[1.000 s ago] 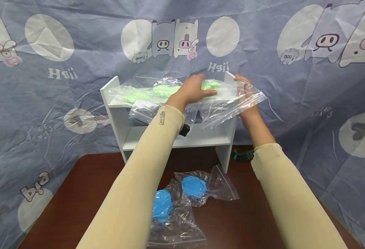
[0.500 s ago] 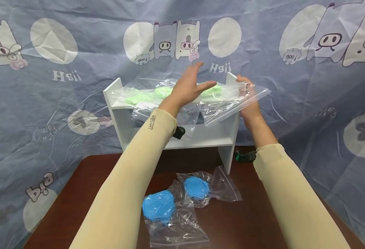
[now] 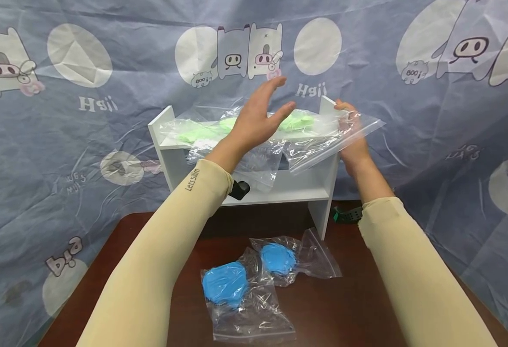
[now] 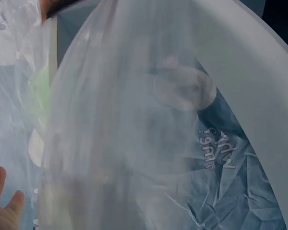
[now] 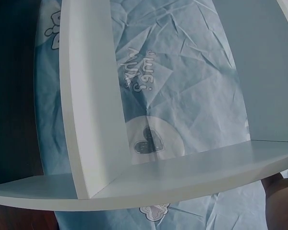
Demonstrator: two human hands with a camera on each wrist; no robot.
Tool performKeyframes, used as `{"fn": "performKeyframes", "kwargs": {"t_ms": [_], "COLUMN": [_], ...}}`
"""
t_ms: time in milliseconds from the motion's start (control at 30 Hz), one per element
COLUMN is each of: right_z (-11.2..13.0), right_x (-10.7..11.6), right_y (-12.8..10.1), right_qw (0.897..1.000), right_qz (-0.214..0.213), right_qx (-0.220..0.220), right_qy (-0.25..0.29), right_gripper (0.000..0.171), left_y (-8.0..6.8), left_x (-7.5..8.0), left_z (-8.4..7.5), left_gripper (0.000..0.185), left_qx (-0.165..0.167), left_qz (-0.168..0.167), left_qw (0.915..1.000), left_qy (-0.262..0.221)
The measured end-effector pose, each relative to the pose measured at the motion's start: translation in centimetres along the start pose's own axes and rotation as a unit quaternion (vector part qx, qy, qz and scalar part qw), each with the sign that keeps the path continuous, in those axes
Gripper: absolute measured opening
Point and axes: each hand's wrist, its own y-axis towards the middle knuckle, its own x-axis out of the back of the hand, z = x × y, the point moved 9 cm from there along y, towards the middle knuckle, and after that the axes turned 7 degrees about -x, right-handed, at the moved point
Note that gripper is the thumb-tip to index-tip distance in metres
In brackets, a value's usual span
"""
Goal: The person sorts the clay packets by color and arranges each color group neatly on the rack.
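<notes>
Rising near green-filled bags (image 3: 297,121), left grip (image 3: 254,118)

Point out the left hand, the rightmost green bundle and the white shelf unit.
Left hand (image 3: 255,118): head view, middle of the hand.
Rightmost green bundle (image 3: 298,122): head view, middle of its visible part.
White shelf unit (image 3: 301,192): head view, a bare part of its lower board.
</notes>
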Motion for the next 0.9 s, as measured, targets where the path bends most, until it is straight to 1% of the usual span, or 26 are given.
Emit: {"fn": "performKeyframes", "kwargs": {"t_ms": [67, 133, 200, 300, 367, 467, 567, 633, 700, 800, 900], "right_z": [0.1, 0.2, 0.1, 0.1, 0.1, 0.1, 0.0, 0.0, 0.0, 0.0, -0.1], "right_x": [0.0, -0.1, -0.1, -0.1, 0.0, 0.1, 0.2, 0.2, 0.2, 0.2, 0.1], "right_y": [0.0, 0.0, 0.0, 0.0, 0.0, 0.0, 0.0, 0.0, 0.0, 0.1, 0.1], "right_qw": [1.0, 1.0, 1.0, 1.0, 1.0, 1.0, 1.0, 1.0, 1.0, 1.0, 1.0], "right_qz": [0.001, 0.002, 0.001, -0.001, -0.004, -0.007, -0.005, -0.003, -0.002, -0.002, 0.001], "right_qx": [0.002, 0.005, 0.005, 0.003, 0.002, 0.001, -0.003, -0.005, -0.005, -0.004, -0.003], "right_qy": [-0.003, -0.003, -0.006, -0.004, -0.004, -0.003, -0.001, -0.001, 0.002, 0.004, 0.007], "right_gripper": [0.023, 0.024, 0.023, 0.021, 0.021, 0.022, 0.023, 0.023, 0.022, 0.021, 0.02], "left_y": [-0.5, -1.2, -2.0, -3.3, -4.1, -5.5, -7.2, -8.4, -9.6, -11.0, -12.3], "left_x": [0.3, 0.6, 0.7, 0.4, 0.0, -0.3, -0.6, -0.8, -1.1, -1.5, -2.0], "left_z": [-0.5, -1.2, -1.9, -2.9, -3.5, -4.6, -5.8, -6.7, -7.4, -7.9, -7.7], "left_gripper": [0.064, 0.062, 0.06, 0.06, 0.059, 0.057, 0.053, 0.051, 0.049, 0.049, 0.051], "left_qx": [-0.025, -0.057, -0.085, -0.118, -0.133, -0.164, -0.214, -0.252, -0.282, -0.304, -0.312], "left_qz": [-0.008, -0.017, -0.019, -0.008, 0.003, 0.003, -0.016, -0.027, -0.03, -0.023, -0.014], "left_qw": [0.9996, 0.9981, 0.9959, 0.9924, 0.9905, 0.9853, 0.9751, 0.965, 0.9562, 0.9489, 0.947], "left_qy": [-0.008, -0.017, -0.022, -0.033, -0.035, -0.049, -0.057, -0.067, -0.072, -0.081, -0.076]}}
